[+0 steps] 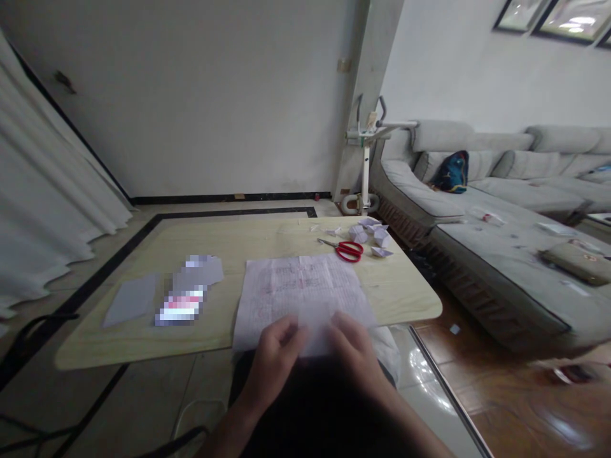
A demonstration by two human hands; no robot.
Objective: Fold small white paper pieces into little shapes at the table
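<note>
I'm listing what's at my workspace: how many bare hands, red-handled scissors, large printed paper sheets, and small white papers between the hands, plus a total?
Bare left hand and bare right hand: 2
Red-handled metal-bladed scissors: 1
Large, creased printed paper sheet: 1
Small white paper between the hands: 1
Total: 5

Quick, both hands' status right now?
Left hand: closed, holding the small white paper by its left side.
Right hand: at the paper's right side; blurred, so its grip cannot be told.
</note>
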